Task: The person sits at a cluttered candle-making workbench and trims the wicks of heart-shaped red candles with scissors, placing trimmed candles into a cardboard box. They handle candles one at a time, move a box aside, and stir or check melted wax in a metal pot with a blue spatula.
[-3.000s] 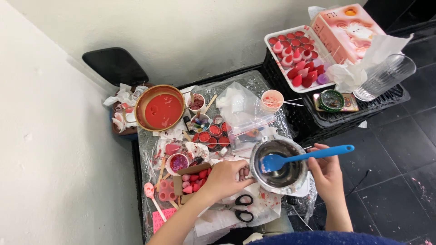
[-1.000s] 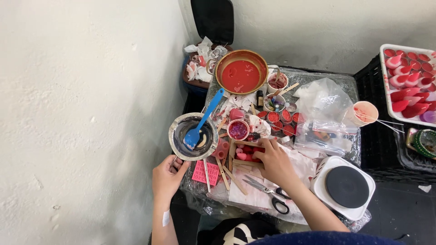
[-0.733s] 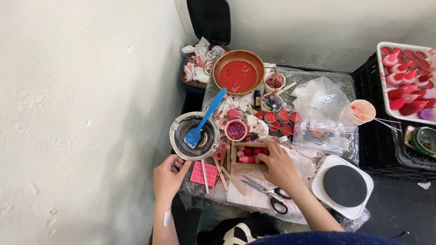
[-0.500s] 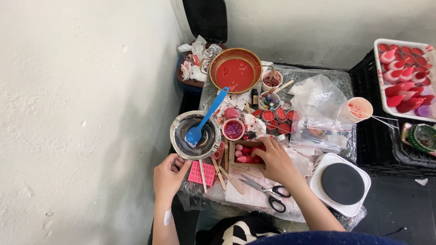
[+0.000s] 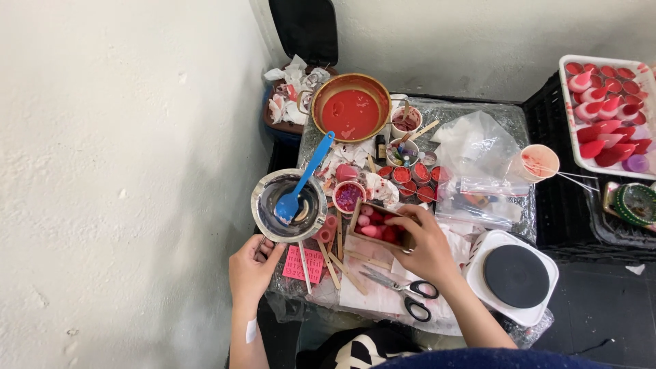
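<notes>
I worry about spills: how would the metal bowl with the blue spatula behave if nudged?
The metal bowl sits at the table's corner, so it may slip off. The blue spatula leans past the rim and could lever out. The left hand at its edge probably steadies it.

Craft workshop: cluttered wax-stained table point(image 5: 478, 109)

I log: shiny metal bowl point(image 5: 288, 208); glossy blue plastic spatula point(image 5: 303, 180); matt wooden sticks point(image 5: 330, 263); crinkled clear plastic counter point(image 5: 478, 109) cover.
</notes>
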